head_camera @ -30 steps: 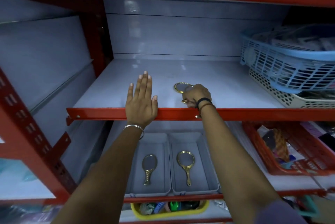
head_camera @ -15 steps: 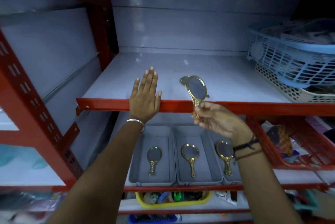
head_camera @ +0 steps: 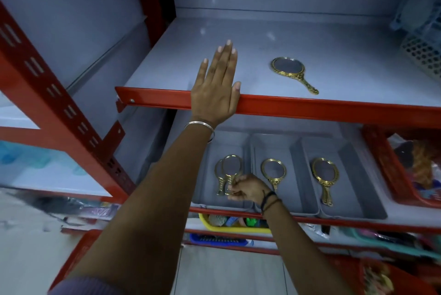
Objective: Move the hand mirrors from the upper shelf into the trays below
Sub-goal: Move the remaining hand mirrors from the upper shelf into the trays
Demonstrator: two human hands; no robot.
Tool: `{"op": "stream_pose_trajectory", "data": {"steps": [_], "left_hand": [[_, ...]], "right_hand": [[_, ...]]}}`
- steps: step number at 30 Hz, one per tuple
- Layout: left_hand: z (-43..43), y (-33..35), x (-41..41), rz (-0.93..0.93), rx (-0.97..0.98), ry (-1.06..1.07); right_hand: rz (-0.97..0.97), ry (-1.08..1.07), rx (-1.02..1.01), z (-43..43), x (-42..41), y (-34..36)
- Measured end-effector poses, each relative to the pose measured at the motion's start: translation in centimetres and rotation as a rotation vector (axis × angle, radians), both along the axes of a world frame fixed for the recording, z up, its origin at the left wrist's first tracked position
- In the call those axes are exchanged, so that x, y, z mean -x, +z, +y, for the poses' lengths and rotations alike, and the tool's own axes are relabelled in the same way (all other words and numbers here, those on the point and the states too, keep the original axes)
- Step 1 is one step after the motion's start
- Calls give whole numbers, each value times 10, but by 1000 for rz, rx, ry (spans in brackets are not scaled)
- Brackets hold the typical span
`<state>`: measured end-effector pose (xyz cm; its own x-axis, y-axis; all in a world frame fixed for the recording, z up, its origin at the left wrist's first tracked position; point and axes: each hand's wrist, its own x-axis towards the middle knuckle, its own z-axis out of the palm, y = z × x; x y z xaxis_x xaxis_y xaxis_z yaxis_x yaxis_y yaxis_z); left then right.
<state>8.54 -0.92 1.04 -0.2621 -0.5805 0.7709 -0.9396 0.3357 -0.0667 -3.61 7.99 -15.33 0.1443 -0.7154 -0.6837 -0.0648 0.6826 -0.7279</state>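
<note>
One gold-framed hand mirror point(head_camera: 293, 73) lies flat on the grey upper shelf point(head_camera: 346, 61), handle pointing to the front right. Three grey trays sit side by side on the shelf below. In the left tray point(head_camera: 205, 189) my right hand point(head_camera: 245, 189) pinches the handle of a gold mirror point(head_camera: 231, 167), held right over another mirror point(head_camera: 218, 175) that lies there. The middle tray point(head_camera: 296, 189) holds one mirror point(head_camera: 273, 171) and the right tray point(head_camera: 358, 189) holds one mirror point(head_camera: 325, 175). My left hand point(head_camera: 218, 87) rests flat, fingers spread, on the upper shelf's red front edge.
A red basket point(head_camera: 391, 175) of goods stands right of the trays. Blue and cream baskets point(head_camera: 424, 39) fill the upper shelf's right end. A yellow bin point(head_camera: 207, 224) and a blue one sit on lower shelves. Red uprights point(head_camera: 59, 108) frame the left side.
My right hand has carried a mirror from the upper shelf's front edge down into the left tray. The view has tilted down. My left hand has stayed on the shelf edge.
</note>
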Motion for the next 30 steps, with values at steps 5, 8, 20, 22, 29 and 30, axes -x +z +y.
{"op": "stream_pose_trajectory", "data": {"steps": [5,8,20,22,29,30], "left_hand": [[-2,-3,0,7,15,4],[-1,0,1,2,13,5],[3,2,2,20,-41,3],[4,2,3,20,-58,-1],[9,7,3,53,-129,-17],[10,7,3,53,-139,-12]], "right_hand": [[132,-49,-72,-26,-29,-29],[140,-57,-78,-26,-31,-30],[231,-118,656,15,15,135],[296,-185,953,22,31,181],[1235,-313,907,-46,87,222],[1272,-235,760,-55,90,222]]}}
